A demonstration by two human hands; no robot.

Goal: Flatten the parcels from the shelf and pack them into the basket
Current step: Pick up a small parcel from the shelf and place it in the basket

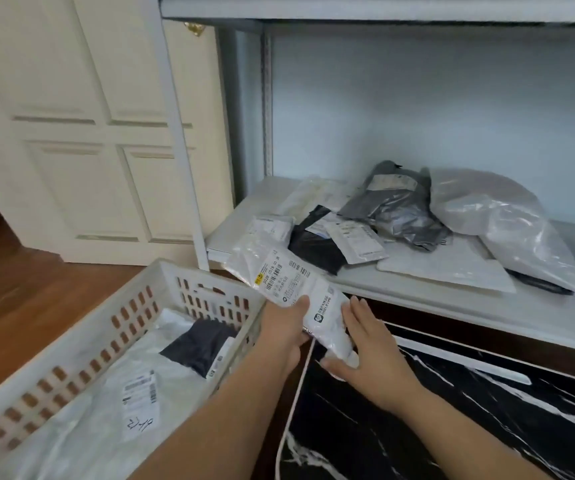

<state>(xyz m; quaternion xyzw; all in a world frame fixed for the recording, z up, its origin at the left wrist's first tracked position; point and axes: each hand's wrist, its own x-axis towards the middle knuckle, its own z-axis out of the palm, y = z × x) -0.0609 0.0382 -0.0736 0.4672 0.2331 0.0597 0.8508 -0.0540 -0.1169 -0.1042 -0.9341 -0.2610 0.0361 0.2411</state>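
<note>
A: What do we have in our hands?

B: A long white parcel (289, 289) with a printed label, held in the air just above the near corner of the shelf (452, 306). Our left hand (284, 332) has a closed grip on it, thumb over the top and fingers curled beneath. Our right hand (365, 351) takes the lower end, thumb under the edge, fingers lying fairly straight along the side.

A: And the rest of the parcels?

B: On the shelf, beyond the one we hold, lie a black parcel (317, 247), a grey parcel (397, 206) and a big translucent bag (501, 220). To the left of the shelf, lower down, stands the white basket (133, 299), with white parcels and one dark parcel (199, 344) lying flat inside.
</note>
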